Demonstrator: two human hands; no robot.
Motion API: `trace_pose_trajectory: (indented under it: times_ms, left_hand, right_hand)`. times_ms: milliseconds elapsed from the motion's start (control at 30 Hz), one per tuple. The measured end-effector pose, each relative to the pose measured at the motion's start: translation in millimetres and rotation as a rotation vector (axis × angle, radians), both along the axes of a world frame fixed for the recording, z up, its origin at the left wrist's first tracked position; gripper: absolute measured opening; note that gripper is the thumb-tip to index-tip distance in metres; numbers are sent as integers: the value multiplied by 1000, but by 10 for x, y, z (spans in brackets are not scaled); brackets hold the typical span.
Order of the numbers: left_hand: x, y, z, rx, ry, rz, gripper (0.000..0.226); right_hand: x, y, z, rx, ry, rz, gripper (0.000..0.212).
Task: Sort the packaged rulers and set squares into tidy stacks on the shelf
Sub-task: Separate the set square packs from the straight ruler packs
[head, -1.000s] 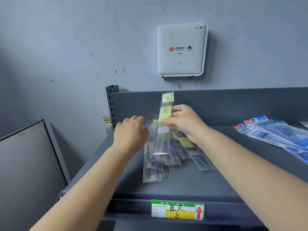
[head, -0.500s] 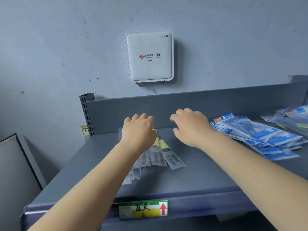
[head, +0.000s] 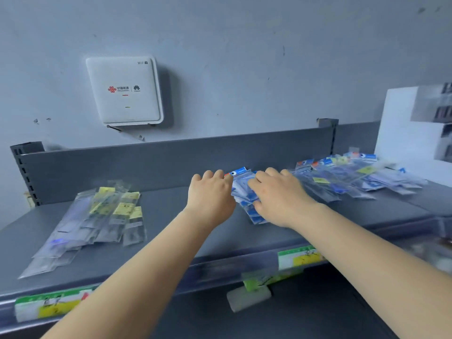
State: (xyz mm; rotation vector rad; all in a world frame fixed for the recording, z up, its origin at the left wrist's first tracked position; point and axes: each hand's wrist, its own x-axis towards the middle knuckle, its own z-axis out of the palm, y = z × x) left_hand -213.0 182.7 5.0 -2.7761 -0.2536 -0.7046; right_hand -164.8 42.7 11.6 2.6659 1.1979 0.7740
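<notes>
Looking like a shop stockroom w/ retail shelving: grey metal shelf (head: pixel 171 231) carrying price labels (head: pixel 299 259) along its front edge, packaged rulers (head: pixel 97 221) lying near its left edge, wifi router (head: pixel 124 90) hanging on wall.

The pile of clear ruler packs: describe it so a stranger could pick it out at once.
Start at the white wifi box on the wall, then drop to the grey shelf below it. The pile of clear ruler packs lies at the shelf's left end, apart from both hands. Its packs are long, narrow and transparent with yellow labels, unlike the blue-printed packs on the right.
</notes>
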Motion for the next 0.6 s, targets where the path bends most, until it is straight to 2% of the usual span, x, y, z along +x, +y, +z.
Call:
trace_pose_trajectory:
  times_ms: [333,600]
  left_hand:
    - [604,-1173,-53,-25,10,-134,42]
    - [1163,-1717,-39,-39,72,-220,37]
  right_hand:
    - [408,-1172,-85,18,51,-108,43]
    - [849,-1822,-159,73,103,-240,45]
